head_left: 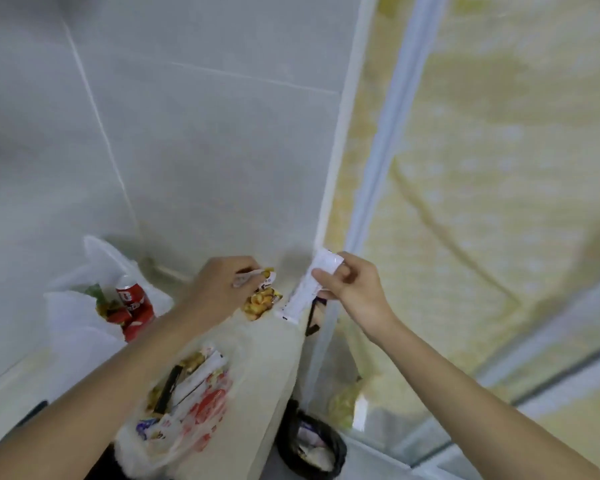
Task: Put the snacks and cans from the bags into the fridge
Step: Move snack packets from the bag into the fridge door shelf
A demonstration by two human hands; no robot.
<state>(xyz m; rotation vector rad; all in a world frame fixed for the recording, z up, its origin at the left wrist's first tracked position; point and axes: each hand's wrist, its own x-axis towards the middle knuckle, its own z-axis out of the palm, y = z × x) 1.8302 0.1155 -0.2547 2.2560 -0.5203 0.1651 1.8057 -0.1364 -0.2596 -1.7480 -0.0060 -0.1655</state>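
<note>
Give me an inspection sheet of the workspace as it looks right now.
Surface: pale counter, bare strip near its right edge.
Job's things: yellow snack packet under the left hand; white packet held upright; red can standing in the far white bag; near plastic bag holds mixed snack packets.
Clutter: black-lined bin on the floor below the counter edge.
Grippers: left hand grips the yellow snack packet; right hand pinches the white packet.
Cables: nothing seen.
Surroundings: tiled wall behind; yellow patterned curtain on the right; fridge not identifiable.
</note>
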